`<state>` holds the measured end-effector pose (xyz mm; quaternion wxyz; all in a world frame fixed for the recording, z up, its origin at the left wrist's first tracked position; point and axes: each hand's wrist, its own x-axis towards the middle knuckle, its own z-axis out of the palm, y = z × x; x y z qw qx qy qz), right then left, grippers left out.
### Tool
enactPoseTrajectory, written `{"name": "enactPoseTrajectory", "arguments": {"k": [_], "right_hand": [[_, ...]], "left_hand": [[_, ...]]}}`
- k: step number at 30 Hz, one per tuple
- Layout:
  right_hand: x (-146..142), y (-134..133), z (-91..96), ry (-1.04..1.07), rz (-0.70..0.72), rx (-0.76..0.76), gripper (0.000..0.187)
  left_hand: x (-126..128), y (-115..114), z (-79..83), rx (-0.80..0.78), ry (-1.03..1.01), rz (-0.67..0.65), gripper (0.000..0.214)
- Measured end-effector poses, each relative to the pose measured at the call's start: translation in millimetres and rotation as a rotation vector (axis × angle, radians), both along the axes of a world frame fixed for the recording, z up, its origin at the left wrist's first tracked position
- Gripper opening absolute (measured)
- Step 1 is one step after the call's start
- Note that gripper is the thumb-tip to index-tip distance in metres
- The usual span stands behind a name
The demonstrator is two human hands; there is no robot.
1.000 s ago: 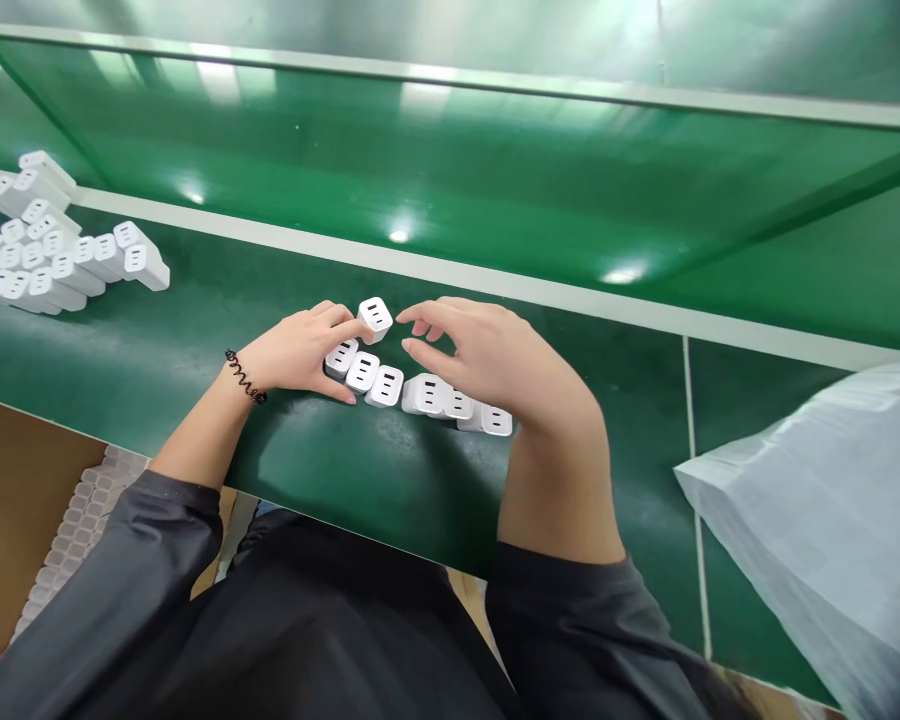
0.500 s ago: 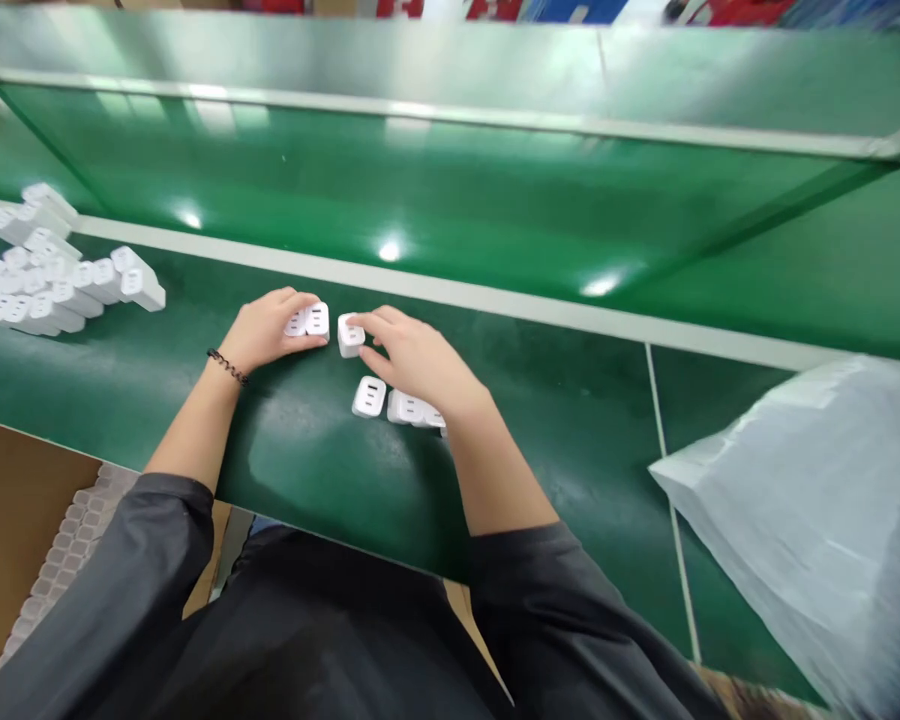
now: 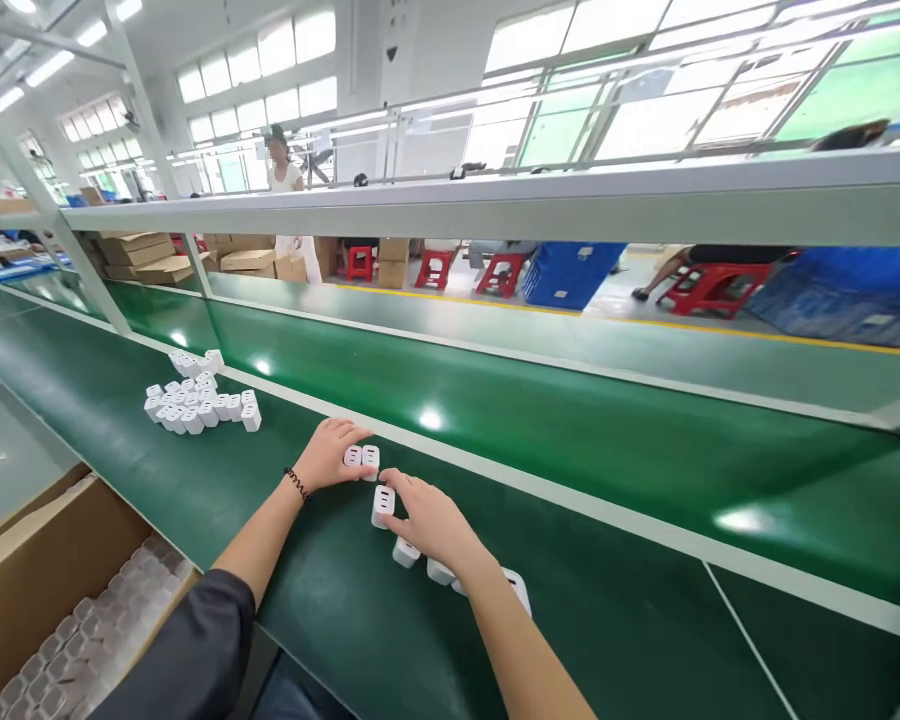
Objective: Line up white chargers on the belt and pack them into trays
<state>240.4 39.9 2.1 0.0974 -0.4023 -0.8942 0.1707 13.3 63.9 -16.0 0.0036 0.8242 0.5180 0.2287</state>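
My left hand (image 3: 331, 458) is closed around two white plug chargers (image 3: 371, 458) standing side by side on the green belt, their slotted faces up. Just to the right, my right hand (image 3: 431, 520) has thumb and fingers about another white charger (image 3: 383, 505), also slots up. Beneath and beside that hand, several more chargers (image 3: 406, 552) form a slanting row, partly covered by the wrist and forearm.
A cluster of white chargers (image 3: 195, 400) stands on the belt farther left. At lower left, a cardboard box (image 3: 60, 560) holds rows of clear plastic pieces. A raised green ledge (image 3: 495, 390) runs behind the belt. Across the hall are a person (image 3: 285, 180), red stools and a blue crate (image 3: 572, 275).
The camera has tipped up and turned left, bringing the hall into view. My left hand keeps its two chargers; the right hand's charger sits slightly lower and nearer me relative to them.
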Motion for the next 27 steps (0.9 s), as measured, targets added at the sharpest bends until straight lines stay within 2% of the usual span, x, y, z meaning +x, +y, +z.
{"name": "enactPoseTrajectory", "arguments": {"k": [3, 6, 9, 12, 16, 19, 23, 27], "right_hand": [[19.6, -6.6, 1.8, 0.114, 0.005, -0.032, 0.046], [62.6, -12.9, -0.4, 0.244, -0.118, -0.009, 0.045], [113.0, -24.7, -6.7, 0.252, -0.240, -0.075, 0.053], [146.1, -40.0, -14.1, 0.218, -0.272, -0.186, 0.064], [152.6, -50.7, -25.7, 0.190, -0.228, -0.288, 0.070], [145.8, -50.0, -36.2, 0.252, -0.201, -0.322, 0.068], [142.1, -46.8, -48.4, 0.301, -0.203, -0.324, 0.061], [143.1, -47.1, -53.0, 0.306, -0.185, -0.295, 0.056]], "left_hand": [[2.6, -17.2, 18.8, -0.018, -0.076, -0.043, 0.055], [7.5, -36.7, 25.5, -0.084, -0.150, -0.123, 0.057], [11.8, -51.9, 16.2, -0.219, -0.223, -0.221, 0.069], [16.2, -56.7, -1.1, -0.381, -0.257, -0.281, 0.088], [21.5, -47.4, -15.0, -0.573, -0.283, -0.343, 0.099], [24.3, -39.4, -15.3, -0.644, -0.293, -0.331, 0.089], [26.4, -38.1, -13.1, -0.665, -0.311, -0.314, 0.070], [25.7, -43.9, -12.1, -0.582, -0.361, -0.332, 0.058]]}}
